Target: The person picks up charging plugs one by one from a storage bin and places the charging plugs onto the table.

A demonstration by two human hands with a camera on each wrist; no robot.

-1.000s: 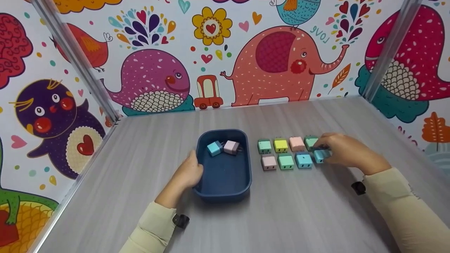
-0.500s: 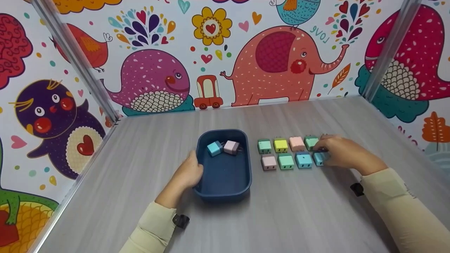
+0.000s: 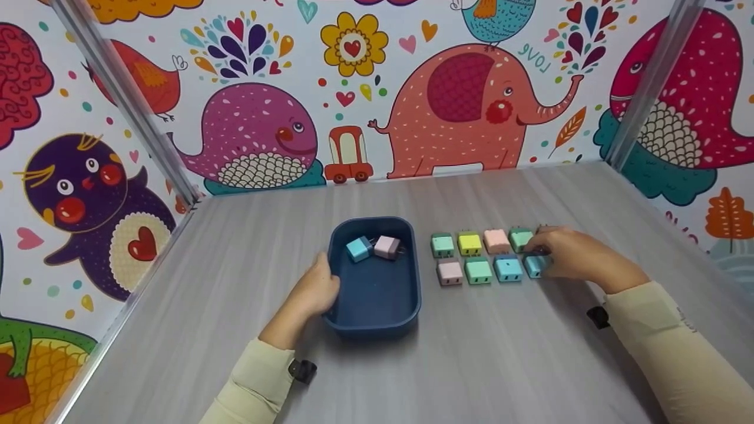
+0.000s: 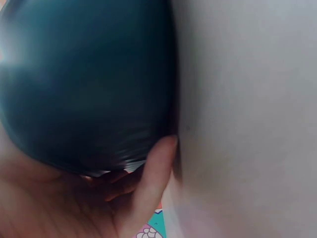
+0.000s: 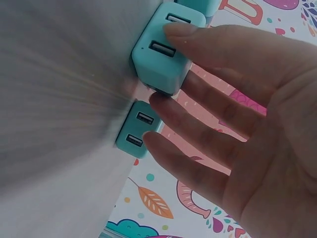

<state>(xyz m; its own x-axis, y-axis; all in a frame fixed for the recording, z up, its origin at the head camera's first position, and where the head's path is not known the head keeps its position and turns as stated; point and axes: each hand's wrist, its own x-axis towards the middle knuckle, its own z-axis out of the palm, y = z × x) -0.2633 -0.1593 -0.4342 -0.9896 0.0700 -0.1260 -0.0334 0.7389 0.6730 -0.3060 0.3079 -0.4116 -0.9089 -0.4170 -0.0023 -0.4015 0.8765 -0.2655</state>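
My left hand point(image 3: 315, 287) grips the left wall of a dark blue plastic container point(image 3: 377, 306); in the left wrist view the thumb point(image 4: 157, 171) lies along its side. A light blue USB charger point(image 3: 358, 249) and a pale pink one point(image 3: 387, 247) lie inside. At the right end of two rows of chargers, my right hand point(image 3: 574, 256) pinches a blue USB charger point(image 5: 161, 54), its thumb on the port face. Another teal charger point(image 5: 138, 129) stands beyond the fingers, mostly hidden by the hand in the head view.
Back row: a mint charger point(image 3: 443, 244), a yellow one point(image 3: 470, 242), a peach one point(image 3: 496, 241) and a green one point(image 3: 521, 238). Front row: a pink one point(image 3: 450, 272), a green one point(image 3: 478, 271) and a blue one point(image 3: 508, 268). Printed walls close off the grey table point(image 3: 265, 235).
My right hand has shifted slightly left with the blue charger, which now sits a little lower and nearer its neighbour. The left hand and the container have stayed in place.
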